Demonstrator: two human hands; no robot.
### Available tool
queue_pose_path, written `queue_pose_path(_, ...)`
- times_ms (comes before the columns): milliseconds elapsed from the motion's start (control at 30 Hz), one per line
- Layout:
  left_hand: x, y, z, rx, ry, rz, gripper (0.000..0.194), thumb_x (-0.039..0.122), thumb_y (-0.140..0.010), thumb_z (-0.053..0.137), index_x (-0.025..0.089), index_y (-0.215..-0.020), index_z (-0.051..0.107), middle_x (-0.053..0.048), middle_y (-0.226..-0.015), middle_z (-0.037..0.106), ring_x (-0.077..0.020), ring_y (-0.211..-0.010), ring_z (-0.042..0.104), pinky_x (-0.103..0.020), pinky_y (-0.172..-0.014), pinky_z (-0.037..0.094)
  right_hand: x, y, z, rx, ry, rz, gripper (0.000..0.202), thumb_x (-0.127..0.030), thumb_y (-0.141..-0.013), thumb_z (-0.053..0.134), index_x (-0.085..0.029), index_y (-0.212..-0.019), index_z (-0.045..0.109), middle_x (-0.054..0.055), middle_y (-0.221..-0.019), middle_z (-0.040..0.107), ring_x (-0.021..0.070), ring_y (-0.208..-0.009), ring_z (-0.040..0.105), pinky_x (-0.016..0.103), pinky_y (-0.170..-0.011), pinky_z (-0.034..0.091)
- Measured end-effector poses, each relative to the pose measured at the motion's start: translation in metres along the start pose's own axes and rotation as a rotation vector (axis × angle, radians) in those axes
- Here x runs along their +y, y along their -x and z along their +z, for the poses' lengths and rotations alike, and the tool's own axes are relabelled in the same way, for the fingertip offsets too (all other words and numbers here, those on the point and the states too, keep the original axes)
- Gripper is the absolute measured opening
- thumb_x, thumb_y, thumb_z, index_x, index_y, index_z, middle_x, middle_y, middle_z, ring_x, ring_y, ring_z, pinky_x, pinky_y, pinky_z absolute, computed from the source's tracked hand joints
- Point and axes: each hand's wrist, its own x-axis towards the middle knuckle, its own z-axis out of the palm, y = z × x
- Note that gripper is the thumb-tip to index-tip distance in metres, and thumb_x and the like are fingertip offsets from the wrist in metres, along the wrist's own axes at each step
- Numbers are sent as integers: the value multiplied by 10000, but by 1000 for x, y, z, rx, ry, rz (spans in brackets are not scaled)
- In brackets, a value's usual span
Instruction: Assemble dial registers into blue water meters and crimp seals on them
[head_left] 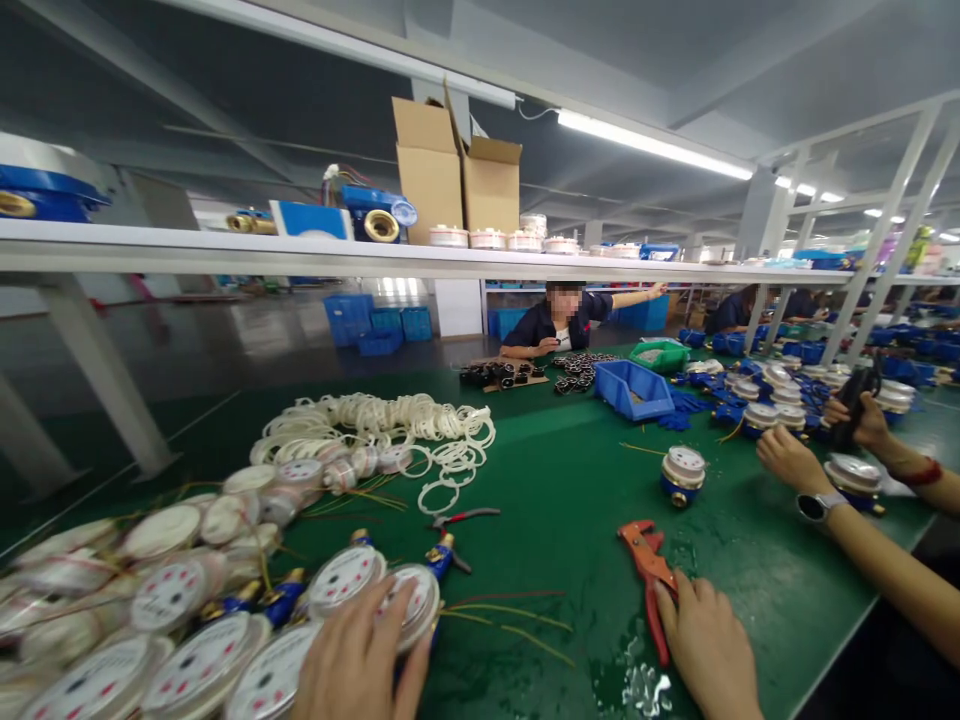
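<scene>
My left hand [364, 650] lies over a round white-faced water meter [424, 600] with a blue and brass body, fingers curled on its top and thumb at its near side. Red and yellow wires [510, 615] trail from it across the green bench. My right hand [709, 640] has its thumb and fingers around one handle of an orange-red wire stripper [643, 555], whose jaws point away from me. Cutting pliers [457, 518] with red-and-black handles lie beyond the held meter. More meters [202, 660] crowd beside my left hand.
White rings [360, 420] are heaped behind the meters. A single meter [683, 470] stands ahead of the stripper. At right, a co-worker's hands [791, 460] work near another meter [853, 475]. A blue bin [634, 392] sits farther back, below a long shelf [255, 258]. Another person sits opposite.
</scene>
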Motion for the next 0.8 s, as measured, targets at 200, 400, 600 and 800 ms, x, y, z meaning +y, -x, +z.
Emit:
queue_pose_path(200,-20,-13,9,-192,-221,-37,636,501,-819,469,45,-1261,511,-227,-1287,520,-394,-1200,441,-550,-1018,313,8,1,12,4,-5,22,372,-324,-946,301,-170,-1149,572,108,-964,588,239,-851,568,342,-729,423)
queue_pose_path(400,-10,-18,20,-214,-116,-13,662,568,-800,492,52,-1214,540,-226,-1262,525,-387,-1214,431,-535,-1027,337,7,1,8,23,-54,27,356,-292,-948,300,-162,-1115,586,105,-959,590,230,-871,567,333,-781,413)
queue_pose_path(600,3,-15,26,-200,160,-67,476,451,-849,461,166,-1230,465,-133,-1219,502,-287,-1112,541,-423,-920,487,12,-2,11,12,-148,72,357,-284,-950,268,-154,-1087,571,117,-984,606,258,-893,577,366,-806,409)
queue_pose_path(800,7,-14,28,-259,214,-227,593,464,-825,482,167,-1320,346,-143,-1341,398,-317,-1217,456,-463,-974,438,13,-1,4,-35,-431,230,404,-376,-952,213,-168,-1201,454,102,-993,647,246,-849,629,337,-712,436)
